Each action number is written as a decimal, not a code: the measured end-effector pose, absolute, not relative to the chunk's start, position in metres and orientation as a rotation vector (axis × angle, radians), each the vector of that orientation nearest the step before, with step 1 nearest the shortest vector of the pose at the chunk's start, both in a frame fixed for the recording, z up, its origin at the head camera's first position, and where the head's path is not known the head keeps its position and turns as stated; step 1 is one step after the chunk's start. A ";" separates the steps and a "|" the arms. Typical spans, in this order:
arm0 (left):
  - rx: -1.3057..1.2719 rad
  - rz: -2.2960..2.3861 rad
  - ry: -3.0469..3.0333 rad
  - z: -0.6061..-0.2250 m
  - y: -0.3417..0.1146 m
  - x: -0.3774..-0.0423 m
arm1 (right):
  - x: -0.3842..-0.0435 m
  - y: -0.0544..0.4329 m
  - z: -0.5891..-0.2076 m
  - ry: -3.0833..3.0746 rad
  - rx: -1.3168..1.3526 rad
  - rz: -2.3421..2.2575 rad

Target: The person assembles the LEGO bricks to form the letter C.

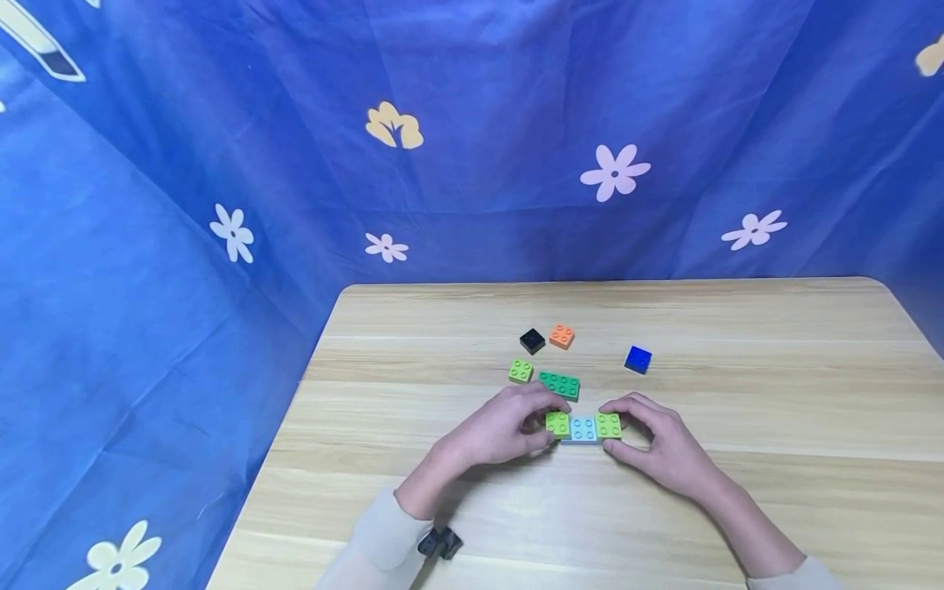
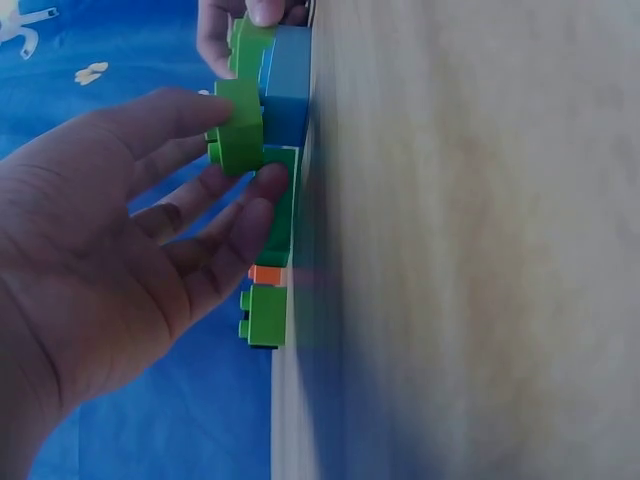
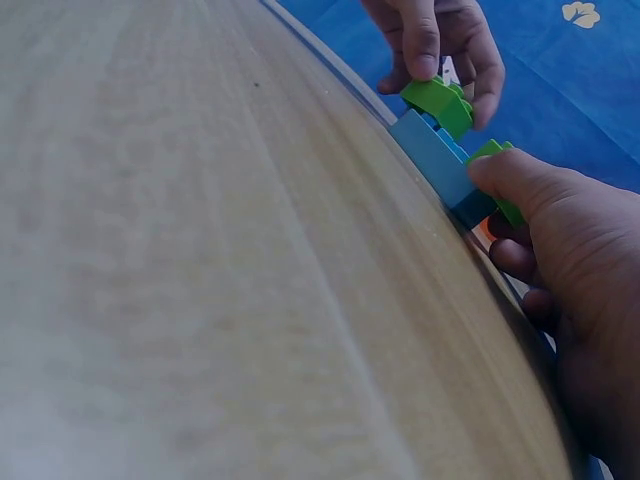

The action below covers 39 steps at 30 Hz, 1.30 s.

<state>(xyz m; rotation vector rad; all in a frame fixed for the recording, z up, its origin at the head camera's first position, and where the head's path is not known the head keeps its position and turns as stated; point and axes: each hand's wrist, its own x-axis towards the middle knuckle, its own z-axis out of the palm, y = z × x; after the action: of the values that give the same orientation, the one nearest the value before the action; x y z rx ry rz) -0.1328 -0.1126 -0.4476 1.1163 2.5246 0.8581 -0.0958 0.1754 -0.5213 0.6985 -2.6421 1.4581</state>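
A light blue brick [image 1: 584, 429] lies on the wooden table, its middle studs showing. My left hand [image 1: 509, 422] pinches a lime green brick [image 1: 557, 424] between thumb and fingers at the blue brick's left end. In the right wrist view this lime brick [image 3: 440, 105] looks slightly tilted over that end; I cannot tell whether it is pressed down fully. At the opposite end sits a second lime green brick [image 1: 609, 425], which my right hand [image 1: 667, 447] grips by its sides. The right thumb also touches the blue brick's side [image 3: 437, 160].
Just behind my left fingers lies a longer green brick [image 1: 559, 387], with a loose lime brick [image 1: 520, 371] to its left. Farther back are a black brick [image 1: 533, 341] and an orange brick [image 1: 562, 336]. A dark blue brick [image 1: 638, 360] lies right. Blue curtain [image 1: 501, 205] hangs behind the table [image 1: 774, 369].
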 end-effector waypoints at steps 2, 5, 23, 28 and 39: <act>1.120 0.854 2.520 -0.448 -0.112 -0.132 | -0.096 0.175 -0.521 -2.645 0.698 1.458; 1.111 0.862 2.525 -0.448 -0.112 -0.131 | -0.096 0.175 -0.521 -2.652 0.693 1.463; 1.041 0.870 2.543 -0.450 -0.110 -0.127 | -0.096 0.174 -0.522 -2.626 0.712 1.441; 1.040 1.003 2.522 -0.451 -0.123 -0.139 | -0.095 0.173 -0.523 -2.601 0.703 1.422; 0.751 1.082 2.762 -0.455 -0.144 -0.173 | -0.099 0.176 -0.523 -2.549 0.485 1.334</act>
<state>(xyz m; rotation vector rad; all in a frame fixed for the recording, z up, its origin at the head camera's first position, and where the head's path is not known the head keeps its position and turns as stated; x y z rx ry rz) -0.1730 -0.1443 -0.4551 0.7507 2.7616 1.0822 -0.0985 0.1756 -0.5234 0.4854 -2.5495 1.3342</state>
